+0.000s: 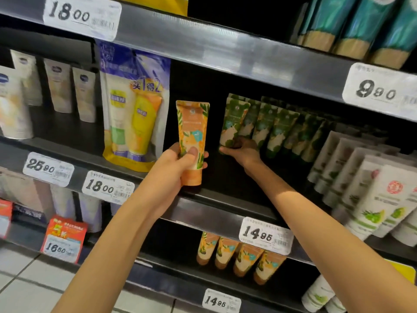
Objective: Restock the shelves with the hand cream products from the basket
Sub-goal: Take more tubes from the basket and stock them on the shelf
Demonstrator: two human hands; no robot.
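Orange tube [192, 132] gripped in your left hand [177, 164], fingers [225, 151] of your right hand [244, 152] pinching the front green tube [232, 122]; mid-shelving, probably stand it alongside next.

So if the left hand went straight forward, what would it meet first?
Probably nothing: the left hand, gripping the orange hand cream tube, faces a gap on the shelf; depth is unclear.

The held tube [191, 141] sits above the shelf edge [203, 213], between a twin-pack [133, 114] left and a tube row [282, 129] right.
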